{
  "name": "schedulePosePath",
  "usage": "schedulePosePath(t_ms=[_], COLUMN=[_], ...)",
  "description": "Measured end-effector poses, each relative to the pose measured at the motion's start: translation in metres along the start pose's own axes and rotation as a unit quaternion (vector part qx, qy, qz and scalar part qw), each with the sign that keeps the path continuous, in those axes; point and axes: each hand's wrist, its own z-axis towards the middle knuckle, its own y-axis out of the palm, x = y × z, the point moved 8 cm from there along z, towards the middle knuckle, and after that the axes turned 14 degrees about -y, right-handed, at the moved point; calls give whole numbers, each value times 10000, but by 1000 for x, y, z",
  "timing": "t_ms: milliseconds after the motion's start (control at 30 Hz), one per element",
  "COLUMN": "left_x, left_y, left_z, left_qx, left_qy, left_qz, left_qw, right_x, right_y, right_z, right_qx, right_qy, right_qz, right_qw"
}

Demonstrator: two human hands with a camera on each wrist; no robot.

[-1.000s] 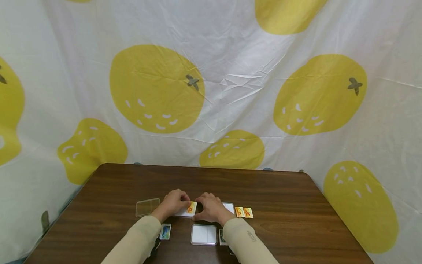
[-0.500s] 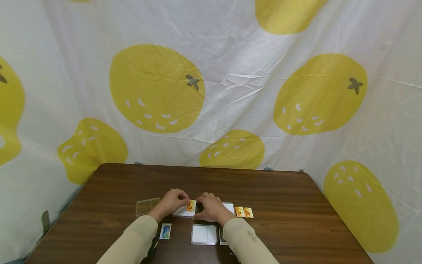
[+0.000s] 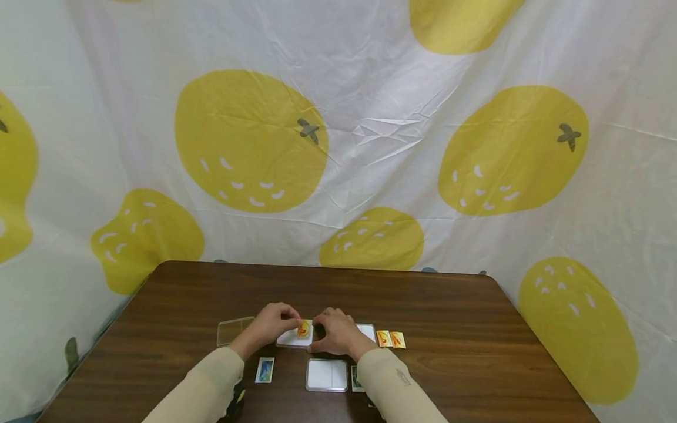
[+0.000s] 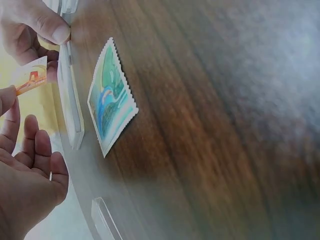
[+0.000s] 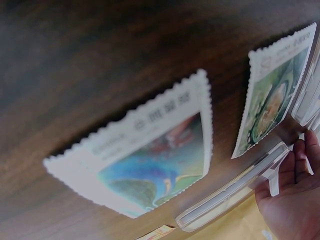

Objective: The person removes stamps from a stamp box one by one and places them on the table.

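Note:
My left hand point(image 3: 274, 323) pinches a small yellow-orange postage stamp point(image 4: 33, 76) by its edge between thumb and finger, its other fingers loosely bent. In the head view that stamp overlaps a flat white-lined clear case point(image 3: 287, 339). My right hand point(image 3: 337, 333) grips the case's right end, and the left wrist view shows its thumb point(image 4: 52, 31) on the case's edge. A green-and-blue stamp point(image 4: 107, 102) lies on the table in front of the left hand. In the right wrist view the right hand point(image 5: 295, 200) is partly cut off.
A clear lid point(image 3: 230, 332) lies at the left. Another white-lined case point(image 3: 366, 332) is partly behind the right hand, beside two orange stamps point(image 3: 390, 339). Nearer stands a third case point(image 3: 326, 375), with a green stamp point(image 5: 272, 95) and a blue-pictured stamp point(image 5: 155, 170) toward the right forearm.
The left hand has drawn slightly left with the yellow-orange stamp, uncovering more of the white-lined case. The right hand has stayed in place.

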Motion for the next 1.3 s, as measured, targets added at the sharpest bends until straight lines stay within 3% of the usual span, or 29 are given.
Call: schedulePosePath(t_ms=[233,467,833,1067,1300], left_x=[-1,-1,-8,-14,-11], left_y=[-6,-7,-11,-13,-13], left_z=[-7,-13,-25,-34,-45], left_qx=[-102,-171,-339,-448,-653], left_qy=[-75,91,-73,-360,37], left_qz=[-232,-247,-351,-443,-414], left_qw=[9997,9995,9988,9974,9970], right_x=[-1,-1,0,0,0], right_y=[0,0,1,1,1], right_z=[-1,-1,-1,-1,-2], right_qx=[-6,2,-13,-40,-16], right_qy=[-17,-18,5,4,17], right_qz=[14,21,42,42,78], right_qw=[10000,10000,10000,10000,10000])
